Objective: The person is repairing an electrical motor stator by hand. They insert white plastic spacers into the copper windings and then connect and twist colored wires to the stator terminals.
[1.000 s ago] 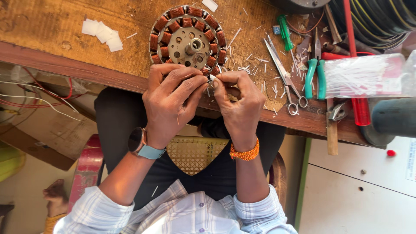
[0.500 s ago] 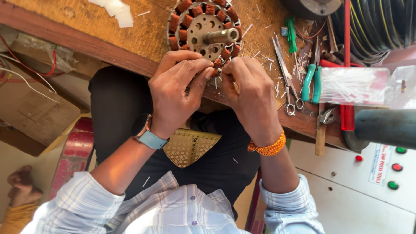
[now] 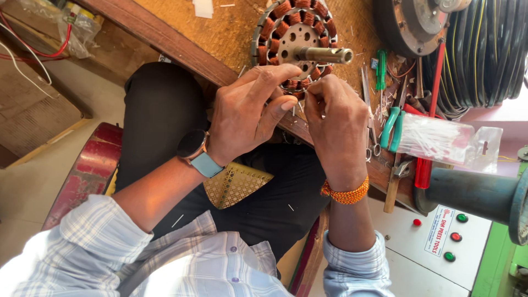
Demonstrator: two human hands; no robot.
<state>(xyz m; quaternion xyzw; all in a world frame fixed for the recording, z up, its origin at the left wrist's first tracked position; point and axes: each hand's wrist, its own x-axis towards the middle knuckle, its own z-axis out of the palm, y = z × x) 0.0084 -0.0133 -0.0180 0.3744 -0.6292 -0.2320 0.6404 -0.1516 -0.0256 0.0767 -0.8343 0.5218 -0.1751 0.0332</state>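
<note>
Working position: seated at the front edge of a wooden bench (image 3: 181, 47), both hands raised over the lap, close together at the bench edge.
Left hand (image 3: 247, 118): fingers curled, thumb extended toward the other hand; fingertips touching the near rim of the stator; grip on any small part cannot be told, since the fingertips hide it.
Right hand (image 3: 335, 124): fingers bent inward in a pinch at the stator's lower edge; held item too small and too hidden to identify.
Stator (image 3: 294, 41): round motor core with copper-coloured windings around its ring, lying flat on the bench just above both hands, metal shaft (image 3: 324, 54) projecting from its centre toward the right.
Wrist items: dark watch with pale blue strap (image 3: 197, 151) on the left wrist; orange braided band (image 3: 345, 193) on the right wrist.
Tools: green-handled pliers (image 3: 391, 125) and scissors (image 3: 371, 118) lying just right of the right hand; green screwdriver (image 3: 380, 69) beyond them.
Adjacent items: clear plastic bag of thin white strips (image 3: 440, 140) at the right; coil of black cable (image 3: 484, 55) at the upper right.
Below bench: control panel with red and green buttons (image 3: 454, 236).
</note>
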